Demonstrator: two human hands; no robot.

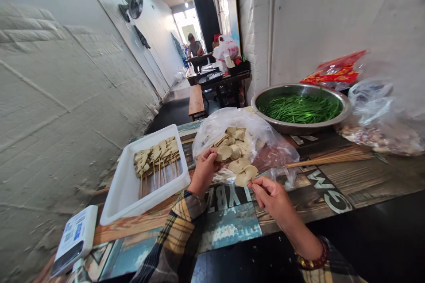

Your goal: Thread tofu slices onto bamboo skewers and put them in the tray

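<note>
My left hand reaches into a clear plastic bag full of round beige slices and pinches one slice. My right hand is closed on a thin wooden skewer that carries folded beige slices at the bag's mouth. To the left, a white rectangular tray holds several finished skewers of slices.
A steel bowl of green chives stands behind the bag. A bundle of bare skewers lies to the right, beside plastic bags. A small white scale sits at the near left. A person sits far down the corridor.
</note>
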